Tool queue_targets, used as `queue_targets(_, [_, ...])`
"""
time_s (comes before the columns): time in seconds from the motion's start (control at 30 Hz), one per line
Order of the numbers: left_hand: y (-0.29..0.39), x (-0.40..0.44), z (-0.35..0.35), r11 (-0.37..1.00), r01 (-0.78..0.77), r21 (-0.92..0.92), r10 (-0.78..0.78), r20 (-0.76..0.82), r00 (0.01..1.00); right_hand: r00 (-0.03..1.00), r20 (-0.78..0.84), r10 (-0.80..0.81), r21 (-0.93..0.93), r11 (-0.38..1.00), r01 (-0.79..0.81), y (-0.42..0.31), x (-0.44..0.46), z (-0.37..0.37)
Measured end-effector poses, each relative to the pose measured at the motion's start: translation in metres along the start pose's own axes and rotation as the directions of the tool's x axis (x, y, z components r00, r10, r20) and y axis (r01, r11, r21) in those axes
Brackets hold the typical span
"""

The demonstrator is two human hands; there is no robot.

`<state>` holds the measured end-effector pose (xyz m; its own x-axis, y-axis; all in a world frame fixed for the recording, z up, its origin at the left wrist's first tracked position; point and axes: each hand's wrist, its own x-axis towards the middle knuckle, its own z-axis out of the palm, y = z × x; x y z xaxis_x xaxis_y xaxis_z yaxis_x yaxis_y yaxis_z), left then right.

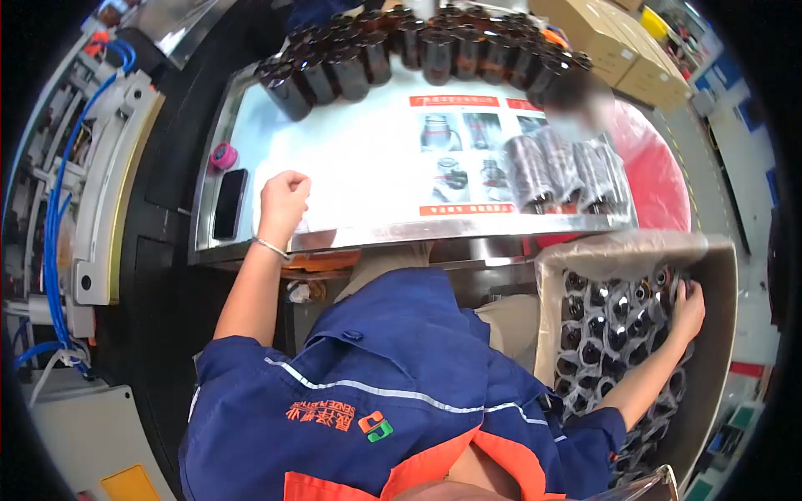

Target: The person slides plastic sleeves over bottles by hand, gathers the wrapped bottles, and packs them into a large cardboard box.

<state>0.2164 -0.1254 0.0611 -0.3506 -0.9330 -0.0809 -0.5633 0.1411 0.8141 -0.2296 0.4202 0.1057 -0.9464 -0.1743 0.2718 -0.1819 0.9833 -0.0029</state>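
My left hand is closed in a loose fist above the white tabletop, near its front edge, with nothing visible in it. Inside the lined cardboard box at the right, my right hand reaches down by the far right corner. Its fingers are bent round something I cannot make out, beside dark bottles packed in rows with clear plastic around them. Several plastic-wrapped dark bottles lie at the table's right end.
Many dark bottles stand along the table's far edge. A phone and a pink roll lie at the left end. Cartons sit behind at the right, near a red, plastic-lined container. Machinery stands at the left.
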Motion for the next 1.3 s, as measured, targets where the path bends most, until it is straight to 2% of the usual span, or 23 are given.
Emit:
queue_targets(0.07, [-0.004,0.006,0.01,0.974,-0.066,0.215,0.063,0.02,0.998,0.993,-0.122,-0.001,0.3,0.953,0.038,-0.048,-0.017,-0.025])
queue_targets(0.13, [0.007,0.006,0.022,0.87,-0.233,0.435,0.204,0.114,0.972,0.966,-0.189,-0.178,0.412,0.878,0.243,-0.124,-0.026,-0.053])
queue_targets(0.17, [0.01,0.006,0.027,0.802,-0.327,0.501,0.278,0.172,0.945,0.926,-0.246,-0.286,0.588,0.715,0.377,-0.174,-0.034,-0.063])
queue_targets(0.2, [0.008,0.01,0.031,0.81,-0.324,0.489,0.272,0.176,0.946,0.88,-0.277,-0.386,0.667,0.582,0.466,-0.223,-0.039,-0.071])
queue_targets(0.23, [0.005,0.014,0.033,0.786,-0.383,0.485,0.297,0.247,0.922,0.869,-0.193,-0.456,0.769,0.479,0.423,-0.266,-0.044,-0.071])
queue_targets(0.33, [-0.003,0.023,0.032,0.813,-0.422,0.402,0.289,0.351,0.891,0.674,-0.001,-0.738,0.801,0.403,0.443,-0.399,-0.071,-0.077])
queue_targets(0.37, [-0.006,0.026,0.029,0.855,-0.395,0.337,0.259,0.381,0.887,0.599,-0.044,-0.799,0.774,0.352,0.527,-0.438,-0.074,-0.065])
queue_targets(0.4, [-0.012,0.029,0.026,0.85,-0.458,0.26,0.352,0.367,0.861,0.518,-0.034,-0.854,0.725,0.336,0.602,-0.476,-0.079,-0.063])
queue_targets(0.43, [-0.014,0.031,0.022,0.854,-0.454,0.252,0.347,0.374,0.86,0.503,-0.024,-0.864,0.661,0.364,0.656,-0.511,-0.081,-0.055])
queue_targets(0.5, [-0.009,0.032,0.013,0.996,-0.07,-0.054,0.086,0.425,0.901,0.484,-0.06,-0.873,0.545,0.378,0.749,-0.573,-0.08,-0.033])
queue_targets(0.53, [-0.008,0.032,0.01,0.996,-0.065,-0.056,0.083,0.437,0.896,0.478,-0.11,-0.872,0.492,0.37,0.788,-0.599,-0.079,-0.025])
queue_targets(0.6, [-0.005,0.031,0.005,0.953,0.172,-0.249,-0.05,0.43,0.901,0.552,-0.026,-0.833,0.442,0.486,0.754,-0.64,-0.081,-0.029])
queue_targets(0.73, [-0.015,0.031,-0.011,0.89,0.279,-0.36,-0.107,0.432,0.896,0.656,0.122,-0.745,0.497,0.618,0.609,-0.663,-0.092,-0.05])
queue_targets(0.8, [-0.025,0.031,-0.023,0.772,0.362,-0.523,-0.135,0.422,0.897,0.716,0.007,-0.698,0.54,0.605,0.585,-0.666,-0.096,-0.033])
queue_targets(0.83, [-0.03,0.032,-0.028,0.767,0.373,-0.521,-0.155,0.413,0.897,0.732,-0.045,-0.68,0.564,0.588,0.58,-0.665,-0.095,-0.025])
queue_targets(0.9, [-0.041,0.035,-0.037,0.691,0.401,-0.601,-0.157,0.416,0.896,0.674,-0.389,-0.628,0.691,0.285,0.665,-0.659,-0.082,0.017])
queue_targets(0.93, [-0.043,0.036,-0.042,0.68,0.43,-0.594,-0.184,0.429,0.884,0.682,-0.388,-0.62,0.668,0.32,0.671,-0.65,-0.079,0.021])
queue_targets(1.0, [-0.053,0.037,-0.045,0.665,0.453,-0.594,-0.207,0.436,0.876,0.671,-0.455,-0.586,0.749,0.155,0.644,-0.618,-0.096,0.001])
queue_targets(1.1, [-0.051,0.038,-0.046,0.653,0.486,-0.581,-0.245,0.445,0.861,0.624,-0.317,-0.715,0.898,-0.015,0.439,-0.562,-0.126,-0.024])
queue_targets(1.17, [-0.047,0.041,-0.044,0.658,0.495,-0.568,-0.27,0.436,0.859,0.524,-0.342,-0.78,0.858,-0.032,0.512,-0.536,-0.153,-0.027])
queue_targets(1.23, [-0.044,0.046,-0.04,0.574,0.511,-0.64,-0.26,0.448,0.855,0.345,-0.311,-0.886,0.822,-0.069,0.566,-0.522,-0.175,-0.027])
queue_targets(1.27, [-0.045,0.048,-0.04,0.586,0.505,-0.634,-0.258,0.445,0.858,0.344,-0.297,-0.891,0.836,-0.068,0.545,-0.518,-0.184,-0.028])
queue_targets(1.3, [-0.048,0.05,-0.04,0.777,0.398,-0.488,-0.198,0.41,0.89,0.342,-0.282,-0.897,0.849,-0.068,0.523,-0.515,-0.189,-0.029])
